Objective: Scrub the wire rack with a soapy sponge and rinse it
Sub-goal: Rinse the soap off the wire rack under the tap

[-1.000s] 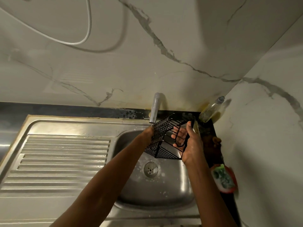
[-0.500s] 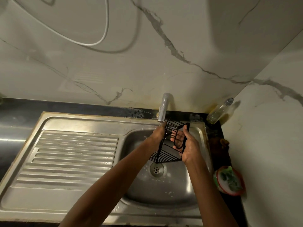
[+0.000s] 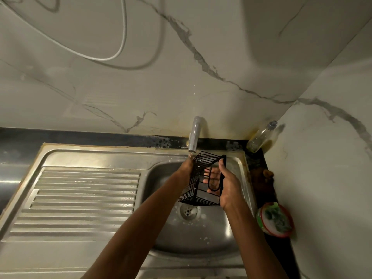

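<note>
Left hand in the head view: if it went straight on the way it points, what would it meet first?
The left hand already holds the black wire rack's left side. Pushed straight on, up and away, it would probably meet the tap spout just beyond; depth is unclear.

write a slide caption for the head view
Both hands hold a black wire rack under the tap above the steel sink.

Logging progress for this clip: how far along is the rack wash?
Scrubbing looks done: the sponge sits in its dish on the counter, out of both hands. In hand: the rack is held under the tap over the sink, right hand gripping its frame, left hand behind it. Left: finishing the rinse and putting it down.
</note>
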Demonstrator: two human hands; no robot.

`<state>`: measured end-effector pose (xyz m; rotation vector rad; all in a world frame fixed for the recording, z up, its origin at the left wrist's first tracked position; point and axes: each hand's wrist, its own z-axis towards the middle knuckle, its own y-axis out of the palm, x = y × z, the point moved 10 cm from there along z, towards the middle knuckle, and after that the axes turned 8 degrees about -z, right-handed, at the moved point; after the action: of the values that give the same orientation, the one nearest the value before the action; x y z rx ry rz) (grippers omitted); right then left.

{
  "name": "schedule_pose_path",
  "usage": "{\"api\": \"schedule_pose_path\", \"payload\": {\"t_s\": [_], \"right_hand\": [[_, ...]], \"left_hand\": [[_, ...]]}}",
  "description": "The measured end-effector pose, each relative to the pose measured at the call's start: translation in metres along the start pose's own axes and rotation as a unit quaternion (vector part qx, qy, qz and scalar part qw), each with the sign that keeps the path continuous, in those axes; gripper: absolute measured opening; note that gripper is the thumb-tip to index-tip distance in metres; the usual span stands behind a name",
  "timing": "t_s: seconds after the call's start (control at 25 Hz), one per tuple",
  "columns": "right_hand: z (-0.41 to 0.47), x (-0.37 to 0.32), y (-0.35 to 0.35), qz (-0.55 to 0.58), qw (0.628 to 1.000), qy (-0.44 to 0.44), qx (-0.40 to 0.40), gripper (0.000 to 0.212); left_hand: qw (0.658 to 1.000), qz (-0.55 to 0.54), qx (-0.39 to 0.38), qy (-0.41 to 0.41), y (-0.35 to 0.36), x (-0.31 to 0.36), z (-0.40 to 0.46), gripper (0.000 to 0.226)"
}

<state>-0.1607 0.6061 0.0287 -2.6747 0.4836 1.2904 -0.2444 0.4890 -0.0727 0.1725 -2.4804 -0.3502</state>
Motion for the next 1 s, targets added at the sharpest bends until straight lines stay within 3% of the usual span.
{"api": "schedule_pose_path", "payload": {"t_s": [0.12, 0.24, 0.36, 0.52, 0.64, 0.88, 1.0], "right_hand": [[-0.006, -0.006, -0.004, 0.015, 1.000, -0.009, -0.012, 0.055], [-0.004, -0.012, -0.011, 0.036, 0.999, -0.017, 0.009, 0.056], [0.001, -0.015, -0.008, 0.059, 0.998, -0.013, 0.024, 0.056], [0.012, -0.012, 0.014, 0.098, 0.994, 0.007, 0.039, 0.050], [0.024, -0.007, 0.031, 0.098, 0.993, 0.023, 0.068, 0.046], [0.046, -0.002, 0.041, 0.172, 0.979, 0.036, 0.099, 0.047], [0.050, -0.004, 0.038, 0.212, 0.969, 0.026, 0.121, 0.045]], "left_hand": [[0.998, -0.030, 0.051, -0.021, -0.018, -0.006, 0.032, 0.065], [1.000, -0.030, 0.007, 0.003, -0.008, -0.006, 0.089, 0.067], [0.999, 0.016, 0.028, -0.009, 0.000, 0.014, 0.036, 0.063], [0.991, 0.134, -0.022, -0.008, 0.024, 0.041, -0.007, 0.062], [0.989, 0.123, -0.069, -0.033, 0.031, 0.050, -0.022, 0.072], [0.988, 0.118, -0.095, -0.036, 0.011, 0.063, -0.042, 0.036], [0.982, 0.133, -0.108, -0.080, -0.003, 0.045, -0.042, 0.047]]}}
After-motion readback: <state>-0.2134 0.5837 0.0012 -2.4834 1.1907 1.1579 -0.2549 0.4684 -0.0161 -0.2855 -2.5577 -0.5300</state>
